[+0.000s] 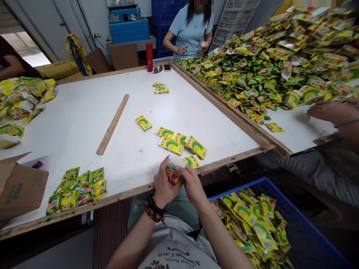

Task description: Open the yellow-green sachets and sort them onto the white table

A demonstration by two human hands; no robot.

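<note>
Over the near edge of the table, my left hand (164, 188) is closed around a small green, yellow and red packet (172, 175). My right hand (193, 184) closes on the packet's other side, its thumb by a white flap or paper piece (177, 162) at the top. Whether the flap belongs to the packet, I cannot tell. Just beyond my hands lie several flat yellow-and-green boxes (171, 145), some overlapping. One yellow box (143, 123) rests apart, farther left. Small green and yellow sachets (83, 188) are grouped in rows at the near left.
A wooden stick (113, 125) lies on the white table (84, 127). Left stands an open cardboard box (25, 190). A blue crate (311, 231) of packets is below right. A large packet heap (260, 67) lies beyond a wooden rim. Co-workers' hands (333, 112) are at right.
</note>
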